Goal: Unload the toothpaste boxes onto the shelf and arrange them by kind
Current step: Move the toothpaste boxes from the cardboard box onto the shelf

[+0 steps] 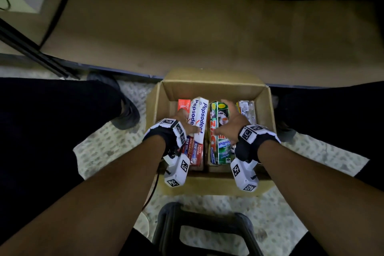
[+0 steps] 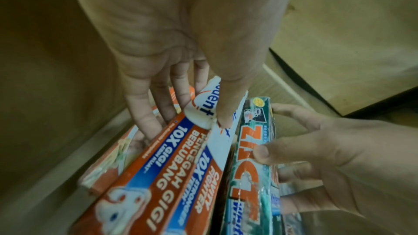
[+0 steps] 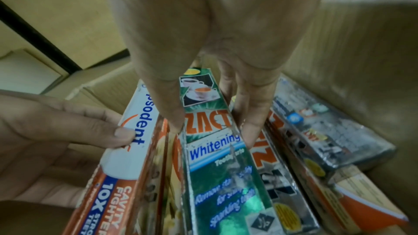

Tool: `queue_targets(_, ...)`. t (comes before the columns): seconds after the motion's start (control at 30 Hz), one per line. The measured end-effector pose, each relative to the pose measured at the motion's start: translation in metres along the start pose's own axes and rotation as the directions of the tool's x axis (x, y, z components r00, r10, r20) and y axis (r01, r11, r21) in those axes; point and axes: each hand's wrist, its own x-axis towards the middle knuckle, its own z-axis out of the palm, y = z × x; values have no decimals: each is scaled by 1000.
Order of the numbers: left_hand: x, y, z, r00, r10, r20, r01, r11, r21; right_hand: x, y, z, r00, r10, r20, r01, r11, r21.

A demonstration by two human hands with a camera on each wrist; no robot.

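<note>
Our left hand (image 1: 185, 122) pinches two Pepsodent boxes (image 1: 198, 127); our right hand (image 1: 230, 124) clamps the green Zact box (image 1: 221, 131). Only the right wrist view reveals two silver Zact boxes (image 3: 271, 167) beside it.

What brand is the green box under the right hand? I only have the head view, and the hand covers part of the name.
Observer: The right wrist view reads ZACT Whitening on that green box, with coffee cups pictured at its far end.
Operator: Is the right hand actually gripping it?
Observer: Yes. The right hand has its thumb on one side of the box and its fingers down the other side.
Operator: And the left hand?
Observer: The left wrist view shows the left hand pinching the white end of the Pepsodent boxes, thumb on top, fingers beneath.
Operator: Anything beside the green box?
Observer: A silver box lies against the carton wall.
</note>
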Motion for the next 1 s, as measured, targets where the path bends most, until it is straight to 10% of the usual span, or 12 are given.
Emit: queue_targets(1.0,-202,119,-76,831,448,-329,-448,890,83,-178,-69,-111,905,-296,-306,357,919,166)
